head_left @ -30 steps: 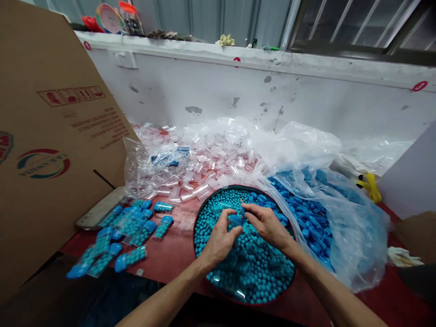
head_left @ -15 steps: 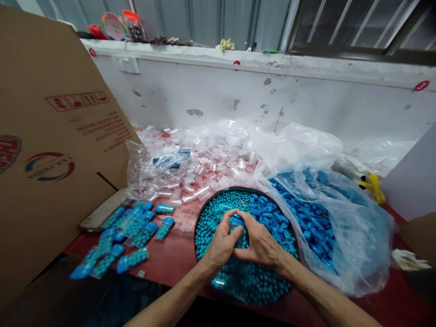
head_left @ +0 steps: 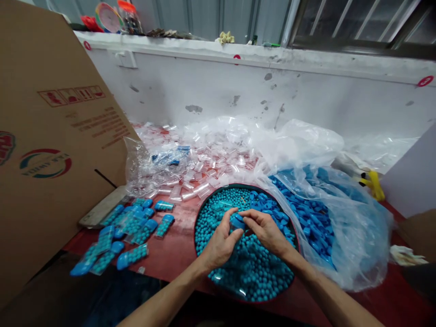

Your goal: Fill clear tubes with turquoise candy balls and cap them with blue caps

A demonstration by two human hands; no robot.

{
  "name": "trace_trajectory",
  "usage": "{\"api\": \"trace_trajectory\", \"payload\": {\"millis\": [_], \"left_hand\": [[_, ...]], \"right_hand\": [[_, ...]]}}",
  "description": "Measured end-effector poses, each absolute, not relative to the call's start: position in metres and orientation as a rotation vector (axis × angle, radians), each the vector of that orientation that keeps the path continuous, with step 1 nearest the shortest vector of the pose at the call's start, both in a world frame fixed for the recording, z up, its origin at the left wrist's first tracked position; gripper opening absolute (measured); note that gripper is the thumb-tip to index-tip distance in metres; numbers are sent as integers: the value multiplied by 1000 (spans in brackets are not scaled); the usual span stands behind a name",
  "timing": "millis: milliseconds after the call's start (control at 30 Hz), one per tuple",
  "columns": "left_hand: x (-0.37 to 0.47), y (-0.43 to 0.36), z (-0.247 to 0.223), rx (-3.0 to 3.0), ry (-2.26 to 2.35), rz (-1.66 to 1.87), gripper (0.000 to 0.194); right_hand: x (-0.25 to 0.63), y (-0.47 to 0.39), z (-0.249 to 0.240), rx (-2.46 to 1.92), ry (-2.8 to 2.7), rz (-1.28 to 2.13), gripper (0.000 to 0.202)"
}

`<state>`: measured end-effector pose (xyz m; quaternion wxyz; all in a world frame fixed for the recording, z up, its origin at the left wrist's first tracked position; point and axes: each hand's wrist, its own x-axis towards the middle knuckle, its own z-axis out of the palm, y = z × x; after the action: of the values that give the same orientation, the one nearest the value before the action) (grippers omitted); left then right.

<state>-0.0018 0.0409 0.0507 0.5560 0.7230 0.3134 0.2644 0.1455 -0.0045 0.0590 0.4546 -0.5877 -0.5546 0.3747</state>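
Over a round tub (head_left: 195, 236) of teal beads (head_left: 262, 277), my left hand (head_left: 221, 240) is closed on a small blue cap (head_left: 237, 221), between thumb and fingers. My right hand (head_left: 269, 234) pinches at the cap's right side with its fingertips. Whether a clear sleeve is joined to the cap is hidden by the fingers. Loose blue caps (head_left: 272, 211) lie on the beads in the tub's upper right. To the left, several bead-filled clear packs with blue ends (head_left: 136, 227) lie on the red table (head_left: 180, 245).
Many clear plastic sleeves (head_left: 211, 163) spread across the back of the table. On the right, a clear bag (head_left: 361, 236) holds more blue caps. A large cardboard box (head_left: 68, 122) stands at left, by a grey slab (head_left: 102, 211). Yellow-handled tool (head_left: 376, 186) lies far right.
My right hand has opened out from its arched position, drawing slightly right, with its fingertips now on the cap. My left hand stays nearly in place. The view has shifted slightly.
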Motion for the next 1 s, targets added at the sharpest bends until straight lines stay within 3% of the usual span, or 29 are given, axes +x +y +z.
{"api": "trace_trajectory", "payload": {"millis": [233,400,800,1000], "left_hand": [[-3,39,53,1692,691,651,36],[1,38,50,1519,709,694,29],[-1,18,42,1626,865,752,13],[-20,37,42,1697,927,747,19]], "right_hand": [[143,-15,57,-1439,-1468,924,35],[130,-28,67,-1618,-1903,545,74],[108,-32,36,-1759,-2025,236,67],[117,-17,57,-1584,-2150,500,58]]}}
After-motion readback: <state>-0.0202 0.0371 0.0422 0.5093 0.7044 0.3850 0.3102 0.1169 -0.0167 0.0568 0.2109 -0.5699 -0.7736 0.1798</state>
